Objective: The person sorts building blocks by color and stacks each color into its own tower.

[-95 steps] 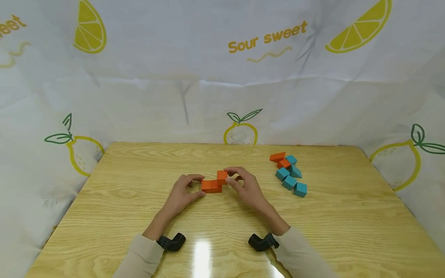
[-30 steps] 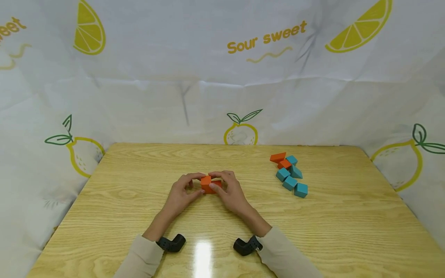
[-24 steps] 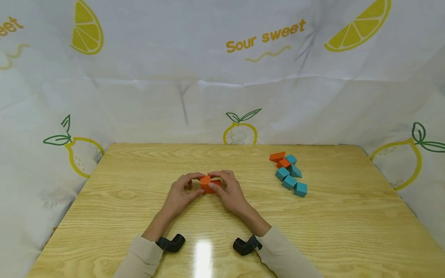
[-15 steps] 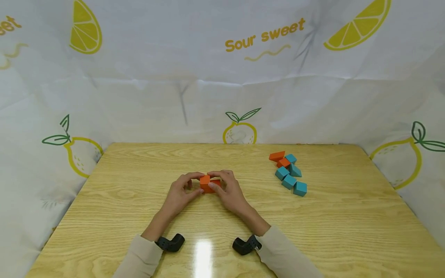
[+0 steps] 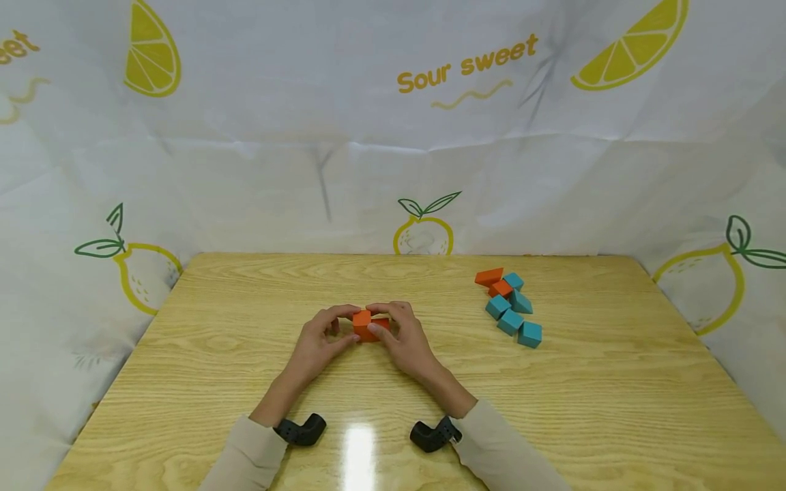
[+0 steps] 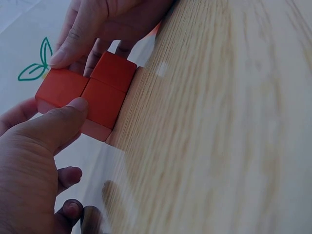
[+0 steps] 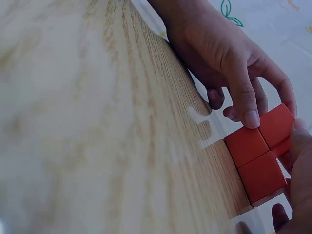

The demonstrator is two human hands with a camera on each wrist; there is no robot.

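Note:
Two orange cubes stand side by side on the wooden table, the left one touching the right one. A third orange cube sits squarely on the left one. My left hand pinches the left side of this stack, its thumb lying across the seam between upper and lower cube. From the right, my right hand pinches the upper cube between thumb and fingers. In the head view the right thumb covers part of the lower right cube.
Right of the hands lies a loose group of blocks: an orange wedge, another orange block, a blue wedge and several blue cubes. A white lemon-print cloth hangs behind the wooden table.
Since about three seconds ago, my right hand has carried the third orange cube leftward onto the left cube. Over the last second both hands and the stack have held still.

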